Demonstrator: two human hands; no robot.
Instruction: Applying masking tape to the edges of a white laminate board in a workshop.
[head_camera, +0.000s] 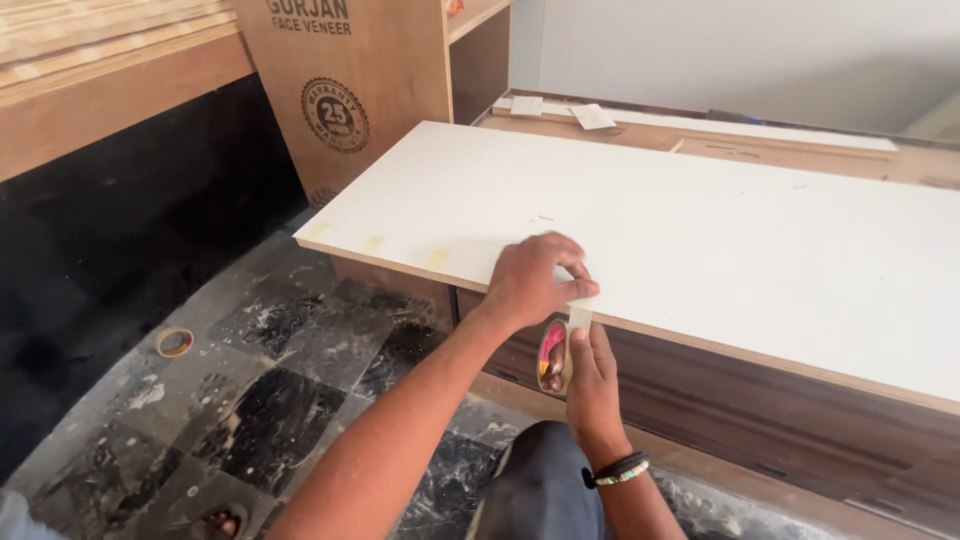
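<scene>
Hands (530, 280) (590, 385), two, press one tape strip (579, 316) onto one white board (700, 230).

Board (700, 230) white on top, tan along its edge; tape strip (579, 316) pale cream; tape roll (552, 356) pink and yellow inside; floor (290, 370) black-and-white marbled tiles; wristbands (622, 470) black, one beaded in mixed colours; plywood sheet (350, 90) brown.

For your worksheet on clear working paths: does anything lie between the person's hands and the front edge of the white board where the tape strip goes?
Nothing visible does. The left hand already presses the tape strip onto the white board at its front edge, and the right hand holds the tape roll just below.
</scene>
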